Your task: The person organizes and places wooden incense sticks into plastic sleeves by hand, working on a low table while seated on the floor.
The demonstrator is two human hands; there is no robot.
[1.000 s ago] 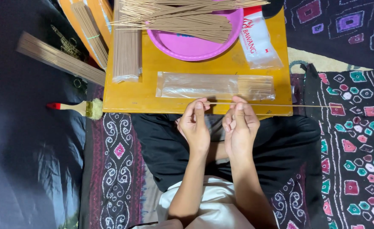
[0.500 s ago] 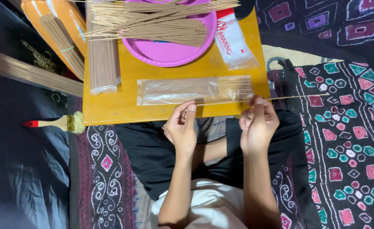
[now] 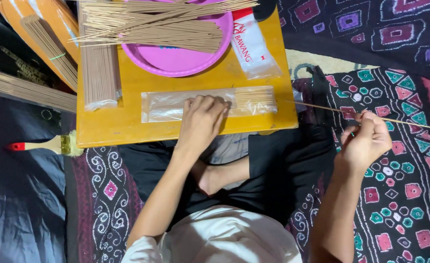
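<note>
My left hand presses flat on a long clear plastic sleeve holding thin sticks, lying on a low yellow table. My right hand is out to the right over the patterned cloth, pinching a single thin tan stick that runs level from the sleeve's right end past my fingers. A pink round tray at the table's far side carries a loose heap of the same sticks.
A wrapped bundle of sticks lies on the table's left part, and a white packet at its right. An orange tray with bundled sticks and a long stick bundle sit left. A red-handled brush lies on the dark cloth.
My left hand went from the table's front edge onto the plastic sleeve. My right hand moved far to the right, drawing the single stick out with it. The view shifted a little.
</note>
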